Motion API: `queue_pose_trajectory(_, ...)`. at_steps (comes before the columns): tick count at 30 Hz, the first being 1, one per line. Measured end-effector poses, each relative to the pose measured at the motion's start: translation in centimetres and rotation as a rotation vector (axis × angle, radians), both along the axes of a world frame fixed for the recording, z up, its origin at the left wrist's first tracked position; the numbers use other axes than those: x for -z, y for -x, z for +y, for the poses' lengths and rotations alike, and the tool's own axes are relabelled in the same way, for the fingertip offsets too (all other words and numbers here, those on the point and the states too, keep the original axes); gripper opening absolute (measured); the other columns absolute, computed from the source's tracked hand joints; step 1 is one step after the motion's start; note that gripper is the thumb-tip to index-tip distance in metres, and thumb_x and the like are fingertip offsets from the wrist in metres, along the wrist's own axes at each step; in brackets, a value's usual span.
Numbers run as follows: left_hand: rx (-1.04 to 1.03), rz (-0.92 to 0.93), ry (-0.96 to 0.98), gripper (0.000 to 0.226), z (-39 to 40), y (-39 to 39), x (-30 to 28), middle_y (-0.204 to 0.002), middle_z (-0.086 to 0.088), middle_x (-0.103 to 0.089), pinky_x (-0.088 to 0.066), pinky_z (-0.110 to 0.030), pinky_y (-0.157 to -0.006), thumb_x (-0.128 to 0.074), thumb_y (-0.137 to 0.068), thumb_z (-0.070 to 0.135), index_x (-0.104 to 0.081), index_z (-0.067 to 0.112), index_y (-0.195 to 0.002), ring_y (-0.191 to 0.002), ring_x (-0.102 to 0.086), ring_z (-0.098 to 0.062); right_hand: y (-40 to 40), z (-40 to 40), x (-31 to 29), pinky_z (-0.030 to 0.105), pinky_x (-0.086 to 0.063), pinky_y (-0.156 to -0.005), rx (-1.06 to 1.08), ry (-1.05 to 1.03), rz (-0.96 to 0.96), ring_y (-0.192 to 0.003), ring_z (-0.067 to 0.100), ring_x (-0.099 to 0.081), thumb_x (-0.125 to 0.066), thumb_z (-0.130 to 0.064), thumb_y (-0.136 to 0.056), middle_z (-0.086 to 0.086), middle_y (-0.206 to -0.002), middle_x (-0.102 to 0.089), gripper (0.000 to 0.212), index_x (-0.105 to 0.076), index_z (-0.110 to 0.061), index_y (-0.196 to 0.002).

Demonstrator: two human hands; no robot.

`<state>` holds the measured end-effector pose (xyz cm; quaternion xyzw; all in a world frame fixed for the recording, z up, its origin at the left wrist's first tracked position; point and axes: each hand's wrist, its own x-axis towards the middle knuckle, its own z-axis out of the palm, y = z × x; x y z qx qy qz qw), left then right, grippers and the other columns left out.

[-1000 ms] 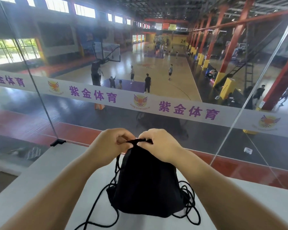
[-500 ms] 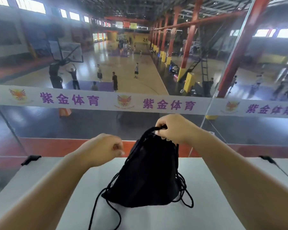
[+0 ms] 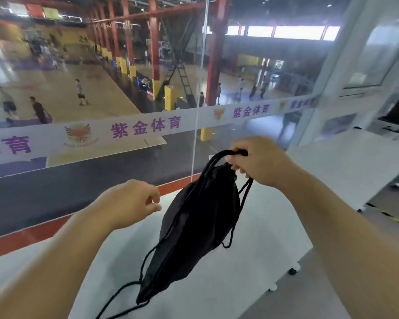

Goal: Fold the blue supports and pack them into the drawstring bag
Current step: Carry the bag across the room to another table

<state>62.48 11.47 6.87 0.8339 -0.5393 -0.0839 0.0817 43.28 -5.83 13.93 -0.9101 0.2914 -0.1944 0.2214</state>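
White table (image 3: 251, 268) runs along a glass wall (image 3: 124, 169) w/ a banner strip (image 3: 136, 128), sports hall beyond. Black drawstring bag (image 3: 194, 231) hangs at centre, slanting toward 7 o'clock, low corner near the tabletop; can't tell if touching. Right hand (image 3: 260, 162), at 1 o'clock from the bag, fingers curled tight round the bag's neck & cords. Left hand (image 3: 134, 201), at 9 o'clock, just beside the bag, loosely curled, holding nothing.

White table (image 3: 274, 226), bannered glass (image 3: 124, 157)
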Motion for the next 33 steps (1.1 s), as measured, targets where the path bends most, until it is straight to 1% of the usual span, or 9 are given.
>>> queue_pose_trajectory(4, 0.132, -0.025, -0.022, 0.022, -2.9, 5.1, -0.4, -0.103, 0.01, -0.065, -0.052, -0.024, -0.083, -0.055, -0.09, 0.042, -0.064, 0.029, -0.104, -0.086, -0.062, -0.007, 7.0, 0.2, -0.9, 0.038, -0.054, -0.071, 0.118, 0.012, -0.005, -0.064, 0.019, -0.061, -0.062, -0.02, -0.089, 0.007, -0.074, -0.068, 0.017, -0.067, -0.008, -0.079)
queue_pose_trajectory(11, 0.342, -0.021, -0.031, 0.021, -8.5, 17.8, 0.8, -0.096, 0.012, -0.063, -0.054, -0.033, -0.084, -0.054, -0.089, 0.046, -0.065, 0.031, -0.098, -0.085, -0.059, -0.007, 22.7, -0.1, -0.2, 0.026, -0.048, -0.065, 0.324, 0.016, 0.04, -0.06, 0.009, -0.055, -0.059, -0.019, -0.089, -0.001, -0.07, -0.065, 0.016, -0.07, -0.01, -0.081)
queue_pose_trajectory(14, 0.432, -0.013, -0.051, 0.02, -10.5, 24.6, 1.5, -0.097, 0.012, -0.063, -0.051, -0.03, -0.08, -0.053, -0.09, 0.045, -0.064, 0.031, -0.097, -0.086, -0.058, -0.008, 30.2, -0.2, 0.7, 0.032, -0.053, -0.071, 0.415, -0.023, 0.056, -0.063, 0.008, -0.056, -0.059, -0.02, -0.09, -0.006, -0.069, -0.064, 0.014, -0.07, -0.014, -0.083)
queue_pose_trajectory(17, 0.531, 0.002, -0.086, 0.02, -12.4, 31.6, 2.3, -0.102, 0.009, -0.062, -0.05, -0.03, -0.081, -0.051, -0.091, 0.044, -0.064, 0.03, -0.099, -0.09, -0.058, -0.01, 37.7, 0.0, 2.2, 0.041, -0.056, -0.073, 0.511, -0.046, 0.086, -0.067, 0.015, -0.06, -0.059, -0.022, -0.089, -0.005, -0.07, -0.064, 0.015, -0.067, -0.02, -0.076)
queue_pose_trajectory(21, 0.646, 0.018, -0.111, 0.02, -14.9, 40.5, 3.5, -0.102, 0.008, -0.063, -0.049, -0.031, -0.079, -0.052, -0.09, 0.04, -0.065, 0.028, -0.097, -0.09, -0.057, -0.011, 46.8, 0.8, 4.6, 0.045, -0.055, -0.071, 0.642, -0.086, 0.127, -0.072, 0.029, -0.063, -0.059, -0.018, -0.089, 0.012, -0.076, -0.066, 0.018, -0.066, -0.005, -0.078)
queue_pose_trajectory(24, 0.76, 0.028, -0.141, 0.019, -16.8, 47.1, 4.5, -0.1, 0.006, -0.063, -0.05, -0.033, -0.081, -0.053, -0.089, 0.042, -0.064, 0.028, -0.094, -0.09, -0.058, -0.012, 53.1, 1.3, 6.5, 0.043, -0.054, -0.069, 0.743, -0.164, 0.166, -0.07, 0.034, -0.062, -0.057, -0.013, -0.089, 0.016, -0.074, -0.066, 0.018, -0.064, -0.002, -0.077)
queue_pose_trajectory(27, 0.898, -0.011, -0.172, 0.02, -18.8, 53.6, 5.5, -0.099, 0.008, -0.065, -0.05, -0.034, -0.083, -0.052, -0.09, 0.042, -0.063, 0.027, -0.096, -0.094, -0.059, -0.014, 59.2, 2.0, 8.2, 0.037, -0.051, -0.069, 0.866, -0.23, 0.193, -0.071, 0.027, -0.06, -0.057, -0.016, -0.09, 0.01, -0.076, -0.064, 0.017, -0.062, -0.007, -0.076)
queue_pose_trajectory(30, 1.035, -0.043, -0.203, 0.022, -21.3, 60.0, 6.5, -0.101, 0.008, -0.065, -0.049, -0.033, -0.082, -0.051, -0.091, 0.042, -0.063, 0.026, -0.1, -0.098, -0.059, -0.015, 65.1, 2.7, 9.7, 0.031, -0.045, -0.061, 0.999, -0.267, 0.202, -0.067, 0.02, -0.057, -0.059, -0.021, -0.091, 0.003, -0.073, -0.061, 0.018, -0.063, -0.011, -0.076)
queue_pose_trajectory(33, 1.17, -0.079, -0.209, 0.024, -24.1, 66.6, 7.4, -0.107, 0.007, -0.065, -0.049, -0.032, -0.082, -0.051, -0.09, 0.045, -0.061, 0.027, -0.102, -0.098, -0.059, -0.016, 70.7, 3.1, 10.6, 0.033, -0.048, -0.062, 1.123, -0.3, 0.228, -0.068, 0.02, -0.061, -0.058, -0.022, -0.091, 0.004, -0.076, -0.066, 0.017, -0.065, -0.011, -0.081)
